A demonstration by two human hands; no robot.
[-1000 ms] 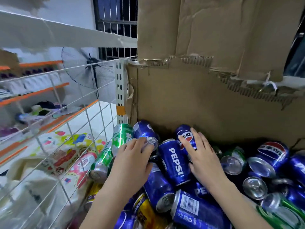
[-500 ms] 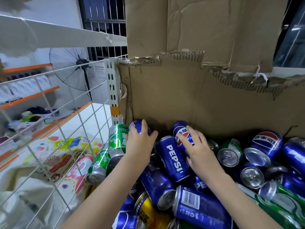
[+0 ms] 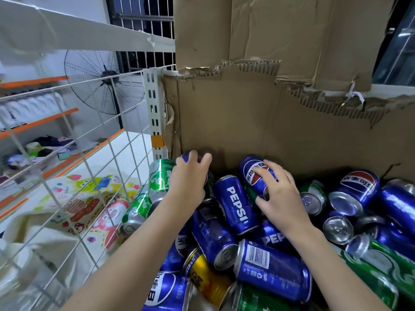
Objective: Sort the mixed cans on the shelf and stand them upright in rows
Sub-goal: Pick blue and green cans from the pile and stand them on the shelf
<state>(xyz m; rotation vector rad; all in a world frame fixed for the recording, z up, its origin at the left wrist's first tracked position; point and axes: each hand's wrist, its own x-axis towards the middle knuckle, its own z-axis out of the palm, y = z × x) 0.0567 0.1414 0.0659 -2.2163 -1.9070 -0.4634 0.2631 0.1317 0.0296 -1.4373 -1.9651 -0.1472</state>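
Observation:
A jumbled heap of cans fills the shelf: several blue Pepsi cans [image 3: 235,209], several green ones [image 3: 160,178] and a yellow one [image 3: 206,279], most lying on their sides. My left hand [image 3: 188,178] grips a blue can [image 3: 187,157] in the far left corner against the cardboard; the hand hides most of it. My right hand [image 3: 280,198] curls its fingers round another blue Pepsi can [image 3: 252,171] that leans toward the cardboard.
Torn brown cardboard [image 3: 258,122] lines the back of the shelf. A white wire grid [image 3: 74,176] and a slotted upright post [image 3: 155,113] close the left side. Behind the grid are a standing fan [image 3: 105,86] and orange-edged shelves [image 3: 40,122].
My left hand has moved the blue can back into the left corner and tipped it up. My right hand has closed round the leaning Pepsi can.

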